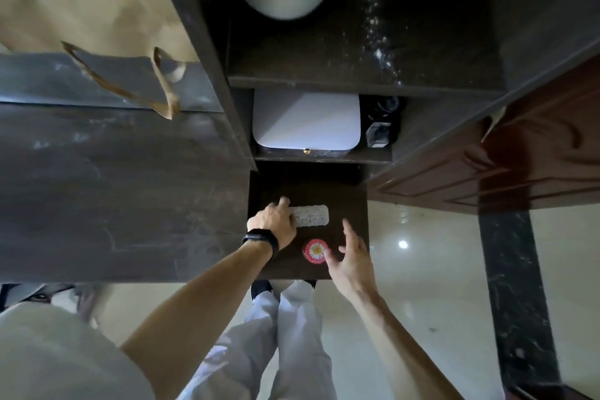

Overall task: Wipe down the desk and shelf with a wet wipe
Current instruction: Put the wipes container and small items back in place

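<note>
- Right hand (352,258) at 5 o'clock, fingers wide, holding nothing, just beside the red-lidded tin (314,251); tin best lifted clear before wiping there;
- Left hand (272,221) laid over the 9 o'clock end of the wet wipe (311,215), mid low shelf (352,201); pinching or pressing flat, cannot tell; better spread flat, long strokes toward 12 o'clock, into corners;
- Desk (113,191) at 9 o'clock streaked; white specks (376,26) on upper shelf at 1 o'clock, not yet wiped.
</note>
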A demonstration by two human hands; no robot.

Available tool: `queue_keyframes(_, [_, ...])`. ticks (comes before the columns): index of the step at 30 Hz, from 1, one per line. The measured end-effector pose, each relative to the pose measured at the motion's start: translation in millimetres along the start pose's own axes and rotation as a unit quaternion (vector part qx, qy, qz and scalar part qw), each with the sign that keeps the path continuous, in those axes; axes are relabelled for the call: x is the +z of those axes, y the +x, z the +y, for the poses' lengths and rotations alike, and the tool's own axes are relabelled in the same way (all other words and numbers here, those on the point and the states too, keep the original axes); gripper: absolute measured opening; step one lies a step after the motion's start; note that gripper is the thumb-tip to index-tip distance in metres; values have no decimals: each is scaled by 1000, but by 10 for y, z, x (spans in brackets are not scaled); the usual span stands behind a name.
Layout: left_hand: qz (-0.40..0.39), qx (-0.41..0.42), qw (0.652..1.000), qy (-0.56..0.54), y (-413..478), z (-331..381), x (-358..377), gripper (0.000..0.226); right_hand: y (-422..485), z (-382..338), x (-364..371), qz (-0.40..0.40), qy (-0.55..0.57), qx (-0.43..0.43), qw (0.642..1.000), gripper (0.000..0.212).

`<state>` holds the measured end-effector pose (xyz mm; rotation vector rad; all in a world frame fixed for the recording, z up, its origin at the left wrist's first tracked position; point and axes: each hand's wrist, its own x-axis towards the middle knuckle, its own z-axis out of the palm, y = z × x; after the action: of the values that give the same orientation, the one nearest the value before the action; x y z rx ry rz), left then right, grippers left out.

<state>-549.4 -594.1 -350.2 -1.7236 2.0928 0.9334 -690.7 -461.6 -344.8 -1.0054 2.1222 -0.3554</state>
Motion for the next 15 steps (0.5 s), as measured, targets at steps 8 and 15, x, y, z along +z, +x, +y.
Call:
queue_keyframes(8, [388,176,902,65,-1045,-98,-1104,85,59,-1043,-946,105,161,-45,980,56])
queue_keyframes(15, [480,158,841,194,-1212,99,-1911,90,572,-1416,-1034,82,204,38,975,58])
